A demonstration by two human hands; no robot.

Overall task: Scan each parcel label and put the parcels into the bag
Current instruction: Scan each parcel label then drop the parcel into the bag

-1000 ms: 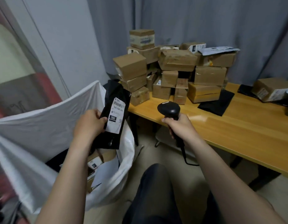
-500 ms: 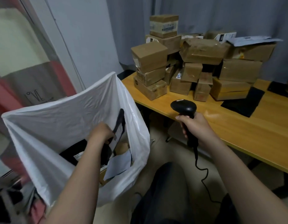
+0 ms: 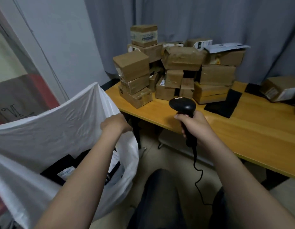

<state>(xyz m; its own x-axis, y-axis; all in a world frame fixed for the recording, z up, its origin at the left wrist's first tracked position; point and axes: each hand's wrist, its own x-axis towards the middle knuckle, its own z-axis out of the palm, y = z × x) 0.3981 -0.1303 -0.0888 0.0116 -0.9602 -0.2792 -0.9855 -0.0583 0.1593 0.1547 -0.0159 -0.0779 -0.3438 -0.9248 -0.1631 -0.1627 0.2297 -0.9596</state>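
At the left, the white bag point(image 3: 44, 129) stands open beside the person's knee. Black mailers point(image 3: 60, 167) with white labels lie inside it, partly hidden by the forearm. The left hand point(image 3: 115, 123) is at the bag's near rim, just above the opening, with its back to the camera. Its fingers curl away out of sight, so I cannot tell whether it pinches the plastic or hangs empty, and no parcel shows in it.

I judge this to be the gap between parcels, with some already bagged and the next one not yet picked up.

The stack of cardboard parcels point(image 3: 176, 71) sits on the far corner of the wooden table point(image 3: 242, 138), well apart from the left hand. The next move calls for that hand to reach across to the stack and take a box from the near edge or the top (a low one would unsettle the pile). It then has to turn the box's label toward the barcode scanner point(image 3: 183, 106).

The right hand point(image 3: 194, 128) is wrapped firmly round the scanner's handle, holding the head up over the table edge, with the cable point(image 3: 198, 176) trailing down. Further right, a flat black mailer point(image 3: 223, 103) lies on the table, and a lone labelled box point(image 3: 279, 88) sits beyond it.
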